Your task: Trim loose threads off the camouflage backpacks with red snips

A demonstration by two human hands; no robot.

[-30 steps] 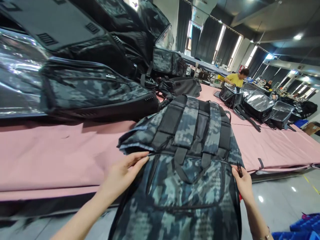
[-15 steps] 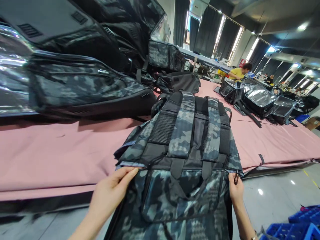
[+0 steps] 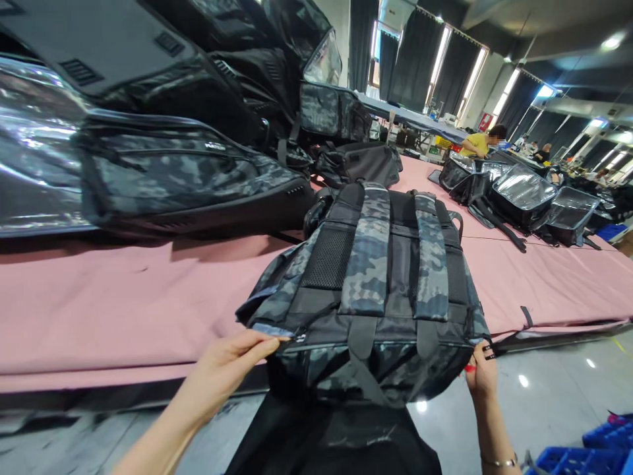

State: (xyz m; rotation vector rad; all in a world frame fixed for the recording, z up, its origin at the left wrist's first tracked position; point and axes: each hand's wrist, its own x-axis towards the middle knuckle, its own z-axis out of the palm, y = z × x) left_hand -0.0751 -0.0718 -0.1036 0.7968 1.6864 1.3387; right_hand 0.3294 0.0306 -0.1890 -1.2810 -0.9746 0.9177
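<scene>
A camouflage backpack (image 3: 363,284) lies on the pink-covered table with its straps facing up and its near end at the table's front edge. My left hand (image 3: 237,353) pinches the near left corner, beside a zipper end. At the near right corner, my right hand (image 3: 482,369) is closed on the fabric, with a dark ring on one finger and something red by the fingertips. Between the hands, a black webbing loop (image 3: 363,356) hangs over the near end. The camouflage front below the seam is folded under and mostly hidden.
Large black and camouflage bags (image 3: 192,171) are piled on the left of the pink table (image 3: 123,303). Silver-lined open bags (image 3: 524,188) stand at the far right. A person in a yellow top (image 3: 477,144) is behind them. Blue crates (image 3: 578,460) sit on the floor at lower right.
The camouflage panel that hung toward me below the hands has swung down and under, and black fabric now shows there. Both hands still grip the corners, slightly further right in view.
</scene>
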